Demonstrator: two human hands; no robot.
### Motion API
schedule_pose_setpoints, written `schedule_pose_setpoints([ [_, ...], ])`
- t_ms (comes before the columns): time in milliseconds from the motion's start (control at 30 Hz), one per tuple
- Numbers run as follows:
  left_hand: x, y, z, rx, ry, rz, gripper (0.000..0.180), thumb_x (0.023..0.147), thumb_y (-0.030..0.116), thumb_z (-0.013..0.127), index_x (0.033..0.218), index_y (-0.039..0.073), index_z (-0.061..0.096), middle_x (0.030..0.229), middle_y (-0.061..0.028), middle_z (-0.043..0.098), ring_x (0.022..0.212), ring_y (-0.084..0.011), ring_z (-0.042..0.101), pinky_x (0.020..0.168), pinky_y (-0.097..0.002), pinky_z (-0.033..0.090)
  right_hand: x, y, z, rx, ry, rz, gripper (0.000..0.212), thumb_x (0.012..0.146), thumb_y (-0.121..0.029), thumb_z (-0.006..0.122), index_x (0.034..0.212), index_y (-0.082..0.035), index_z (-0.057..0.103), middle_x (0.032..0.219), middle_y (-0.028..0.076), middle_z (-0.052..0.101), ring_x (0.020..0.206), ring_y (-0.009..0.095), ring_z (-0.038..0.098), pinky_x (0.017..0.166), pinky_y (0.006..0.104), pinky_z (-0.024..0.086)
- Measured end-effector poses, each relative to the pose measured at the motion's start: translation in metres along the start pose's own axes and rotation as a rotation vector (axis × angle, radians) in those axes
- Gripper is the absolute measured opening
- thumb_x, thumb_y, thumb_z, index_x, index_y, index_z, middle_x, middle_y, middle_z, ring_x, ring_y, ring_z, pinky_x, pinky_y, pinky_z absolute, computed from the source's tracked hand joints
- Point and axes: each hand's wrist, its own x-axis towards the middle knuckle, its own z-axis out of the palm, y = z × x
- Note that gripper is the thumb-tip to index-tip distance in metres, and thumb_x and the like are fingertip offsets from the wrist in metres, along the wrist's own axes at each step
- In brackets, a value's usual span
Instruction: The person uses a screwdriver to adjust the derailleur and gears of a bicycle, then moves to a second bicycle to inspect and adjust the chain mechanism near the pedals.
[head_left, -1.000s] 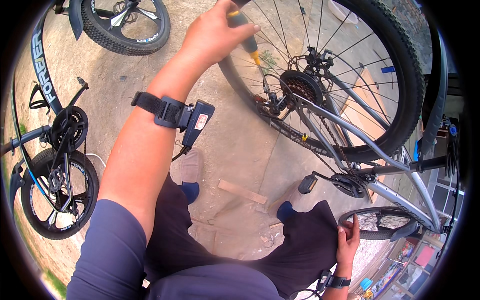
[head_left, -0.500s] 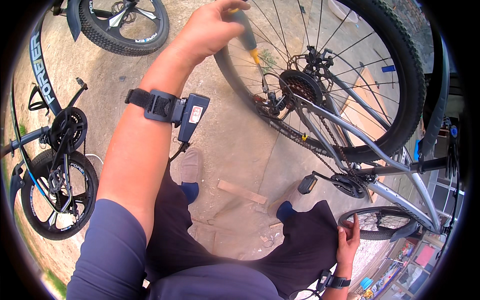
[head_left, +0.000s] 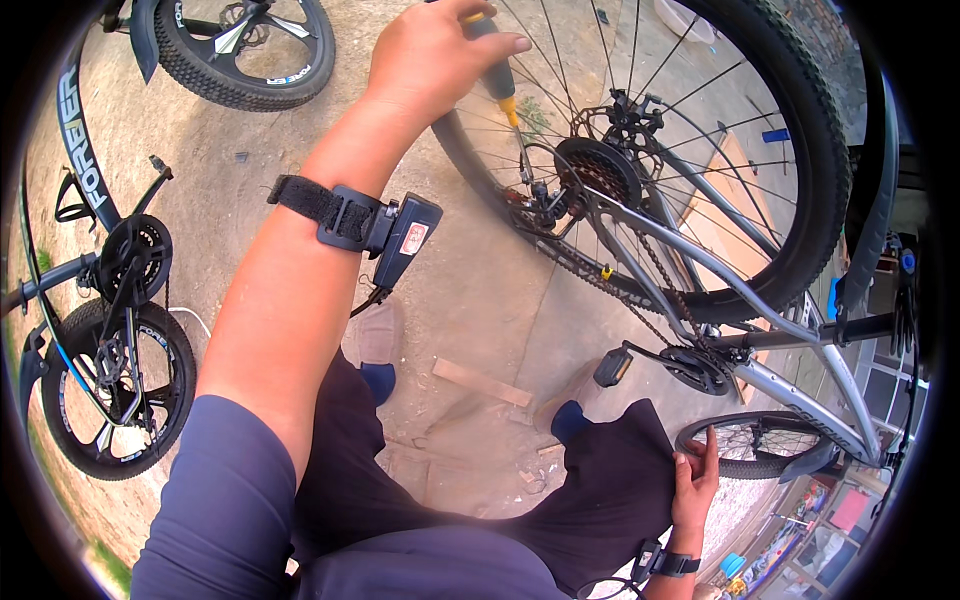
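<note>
My left hand (head_left: pixel 430 60) is closed around the dark handle of a screwdriver (head_left: pixel 499 84) with a yellow collar. Its thin shaft slopes down to the rear derailleur (head_left: pixel 545 205) of a grey bicycle. Whether the tip sits in a screw is too small to tell. Beside the derailleur are the black cassette (head_left: pixel 598 172) and the spoked rear wheel (head_left: pixel 835 150). Down at the right, my right hand (head_left: pixel 694 488) rests against my knee with fingers stretched out and nothing in it.
The grey frame (head_left: pixel 780 385) with its crank and pedal (head_left: pixel 612 368) stretches along the right. Another bicycle (head_left: pixel 105 385) stands at the left, below a separate wheel (head_left: pixel 250 60). A wooden strip (head_left: pixel 482 382) lies between my feet. Shelves with odds and ends (head_left: pixel 820 545) are at the lower right.
My left forearm and hand have shifted a little to the right, and the thumb sticks out more. The screwdriver stays pointed at the derailleur. My right hand has not moved.
</note>
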Motion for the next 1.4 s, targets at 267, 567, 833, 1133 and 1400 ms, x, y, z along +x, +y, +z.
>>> schedule_pose_setpoints([
  [267, 0.002, 0.008, -0.006, 0.049, -0.035, -0.032, 0.050, 0.078, 0.031, 0.081, 0.115, -0.001, 0.068, 0.094, -0.0176, 0.072, 0.084, -0.0248, 0.070, 0.075, -0.0352, 0.055, 0.000, -0.001, 0.000, 0.005, -0.004, 0.009, 0.067, 0.092, -0.001, 0.059, 0.153, -0.005, 0.033, 0.120, 0.014, 0.058, 0.094, 0.013, 0.063, 0.089, 0.0259, 0.050],
  [567, 0.009, -0.011, -0.002, -0.402, -0.206, -0.022, 0.046, 0.084, 0.012, 0.074, 0.125, -0.004, 0.061, 0.095, -0.0108, 0.070, 0.083, -0.0148, 0.065, 0.074, -0.0280, 0.053, -0.002, -0.001, -0.001, 0.006, 0.002, 0.014, 0.067, 0.093, -0.003, 0.059, 0.154, -0.006, 0.032, 0.120, 0.013, 0.058, 0.096, 0.016, 0.064, 0.090, 0.0271, 0.050],
  [833, 0.014, -0.028, 0.008, -0.411, -0.138, 0.012, 0.043, 0.088, 0.016, 0.073, 0.125, -0.003, 0.062, 0.090, -0.0081, 0.069, 0.078, -0.0121, 0.062, 0.069, -0.0263, 0.051, -0.003, 0.000, -0.001, -0.004, 0.012, 0.012, 0.066, 0.094, -0.004, 0.060, 0.154, -0.007, 0.032, 0.119, 0.013, 0.058, 0.096, 0.016, 0.064, 0.090, 0.0273, 0.050],
  [1133, 0.014, -0.027, 0.014, -0.517, -0.082, 0.010, 0.036, 0.092, 0.014, 0.067, 0.124, -0.002, 0.064, 0.094, -0.0068, 0.069, 0.082, -0.0112, 0.062, 0.072, -0.0252, 0.050, -0.003, -0.005, 0.000, 0.007, 0.015, 0.023, 0.067, 0.094, -0.004, 0.060, 0.154, -0.007, 0.032, 0.119, 0.013, 0.059, 0.096, 0.016, 0.064, 0.089, 0.0267, 0.049],
  [1400, 0.004, -0.003, 0.000, -0.435, -0.146, -0.018, 0.033, 0.094, 0.016, 0.064, 0.122, -0.002, 0.065, 0.098, -0.0081, 0.070, 0.087, -0.0131, 0.063, 0.078, -0.0272, 0.051, -0.003, -0.007, -0.001, -0.011, 0.014, 0.018, 0.067, 0.094, -0.005, 0.060, 0.154, -0.007, 0.031, 0.119, 0.013, 0.058, 0.096, 0.016, 0.064, 0.090, 0.0271, 0.049],
])
